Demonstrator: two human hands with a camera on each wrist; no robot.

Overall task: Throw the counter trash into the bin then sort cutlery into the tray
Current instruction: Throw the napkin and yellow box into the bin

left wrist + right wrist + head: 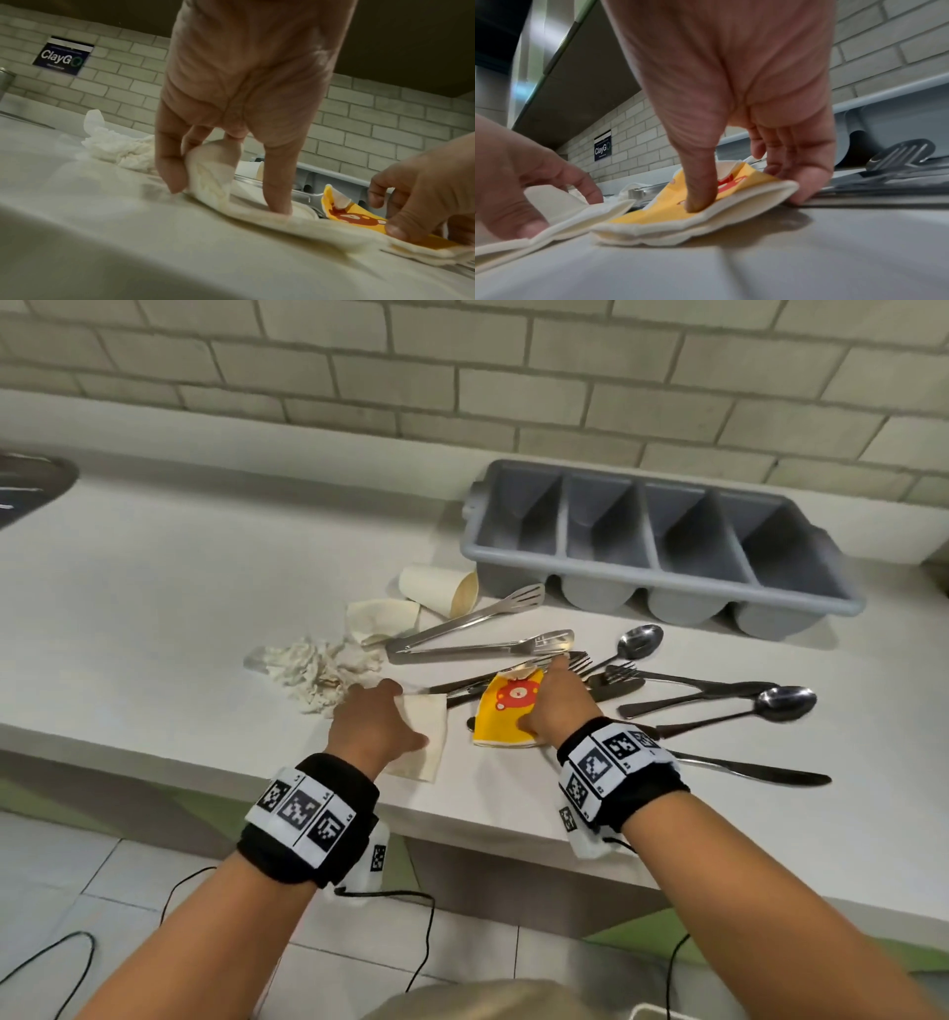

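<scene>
Risk 1: the yellow napkin [506,711] lies partly on the forks [575,662] and knives [462,685]; a careless lift could drag cutlery along or off the counter [154,608] edge — judged, not seen. Risk 2: the white napkin [423,737] is limp; its corner may slip from the fingers and unfold on the way to the bin, which is not in view.

Left hand [377,726]: over the white napkin's left edge, fingers curled, pinching up a fold against the thumb. Right hand [557,706]: on top of the yellow napkin, thumb pressing its near part, fingers curled over its far right edge — a grip forming. Both napkins on the counter, near the front edge, just beside each other.

Other trash — 2 paper cups [441,588], 1 crumpled tissue [313,670] — lies behind the left hand; the tray [662,541] holds nothing visible, well behind the cutlery.
</scene>
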